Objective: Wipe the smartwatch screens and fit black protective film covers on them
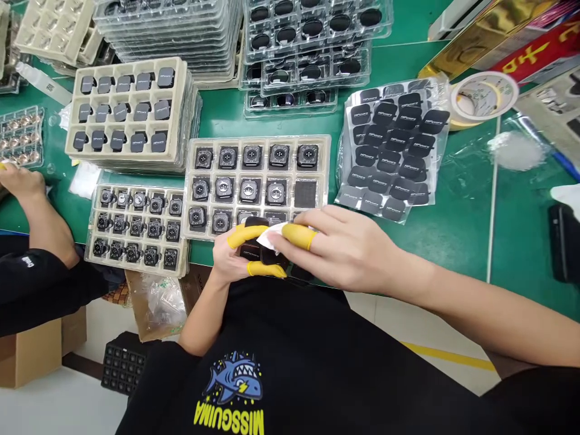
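My left hand (235, 257), with yellow covers on its fingers, is closed around a dark watch part (268, 252) at the front edge of the table. In my right hand (338, 248) a white cloth (270, 234) is pinched and touches the dark part. A yellow cover also sits on one right finger. Just beyond both hands lies a tray (327, 163) of square watch bodies (251, 156). One pocket at its right side (306, 193) has no watch body. My hands hide part of the tray's front row.
Another watch tray (136, 232) lies left, below a stack of beige trays (174, 115). Dark labelled sheets (385, 145) and a tape roll (483, 96) are right. Lens trays (312, 57) stand behind. A co-worker's hand (22, 184) is at far left.
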`<state>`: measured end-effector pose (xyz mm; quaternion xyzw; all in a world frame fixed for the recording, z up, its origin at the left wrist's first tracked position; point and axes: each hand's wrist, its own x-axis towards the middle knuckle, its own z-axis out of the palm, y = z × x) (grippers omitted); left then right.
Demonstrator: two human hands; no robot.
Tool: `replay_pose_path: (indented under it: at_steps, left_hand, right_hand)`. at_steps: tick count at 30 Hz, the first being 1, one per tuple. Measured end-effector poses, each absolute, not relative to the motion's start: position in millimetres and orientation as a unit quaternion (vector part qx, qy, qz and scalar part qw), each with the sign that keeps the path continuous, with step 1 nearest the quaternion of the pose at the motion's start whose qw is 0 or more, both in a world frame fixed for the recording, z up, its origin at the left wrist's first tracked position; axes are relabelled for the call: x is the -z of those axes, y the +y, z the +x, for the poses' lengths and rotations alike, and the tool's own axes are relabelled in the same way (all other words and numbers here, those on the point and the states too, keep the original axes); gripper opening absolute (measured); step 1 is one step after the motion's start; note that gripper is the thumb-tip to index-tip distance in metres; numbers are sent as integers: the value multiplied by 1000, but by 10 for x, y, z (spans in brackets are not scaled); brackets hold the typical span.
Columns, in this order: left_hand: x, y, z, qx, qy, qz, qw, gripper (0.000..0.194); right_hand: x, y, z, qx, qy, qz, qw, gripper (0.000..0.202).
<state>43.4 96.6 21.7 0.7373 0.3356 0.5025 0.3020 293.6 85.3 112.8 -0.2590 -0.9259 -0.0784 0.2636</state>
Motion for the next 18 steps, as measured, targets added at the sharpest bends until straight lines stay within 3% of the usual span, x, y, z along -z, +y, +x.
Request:
replay_pose_path:
  at_steps: [3,7,13,18]
  left_hand:
    - [-175,941,422,-530,335,712,316,81]
    - [-190,925,415,-528,341,698,342,83]
    - [-236,937,454,-534,308,689,382,82]
    - [-222,913,473,-532,306,707,350,77]
  right_hand:
    - [-1157,854,3067,104,-924,-281,238,25]
    - [-1224,758,3189,83,-896,-328,289,28]
    - [-1222,687,3095,38,-922,-261,282,23]
    - [-1156,626,3032,9,-935,-231,271,20]
